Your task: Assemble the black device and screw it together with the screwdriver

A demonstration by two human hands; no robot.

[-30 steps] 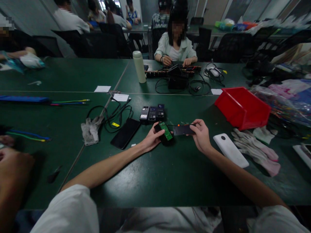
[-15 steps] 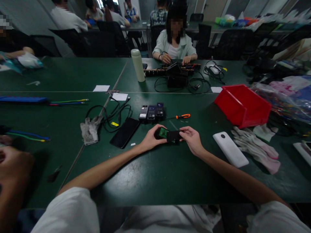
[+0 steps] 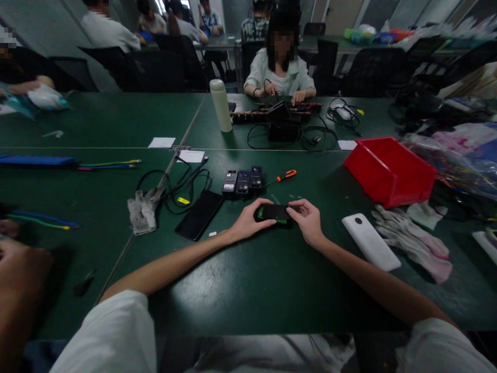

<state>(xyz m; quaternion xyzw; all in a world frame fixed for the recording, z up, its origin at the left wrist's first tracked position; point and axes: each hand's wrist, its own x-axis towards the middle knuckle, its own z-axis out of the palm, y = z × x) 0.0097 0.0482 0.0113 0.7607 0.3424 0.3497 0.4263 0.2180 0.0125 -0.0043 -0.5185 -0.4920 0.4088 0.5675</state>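
Just above the green table (image 3: 240,290), my left hand (image 3: 252,218) grips the left end of a green circuit board (image 3: 282,221). A flat black piece (image 3: 275,212) lies over the board and covers most of it. Its right end is pinched between the fingers of my right hand (image 3: 305,220). Behind my hands, several black modules (image 3: 243,181) stand side by side. An orange-handled screwdriver (image 3: 286,175) rests to their right. A black phone (image 3: 200,214) lies left of my left hand.
On the right are a red bin (image 3: 388,173), a white power bank (image 3: 370,242) and gloves (image 3: 413,238). Cables (image 3: 188,181) and a grey glove (image 3: 143,212) lie left. Opposite, a person (image 3: 281,72) handles a dark device; another person's hand (image 3: 23,264) is at far left.
The black piece has shifted left and levelled over the board, hiding more of it. The screwdriver has turned and moved slightly left. The person opposite has moved a hand.
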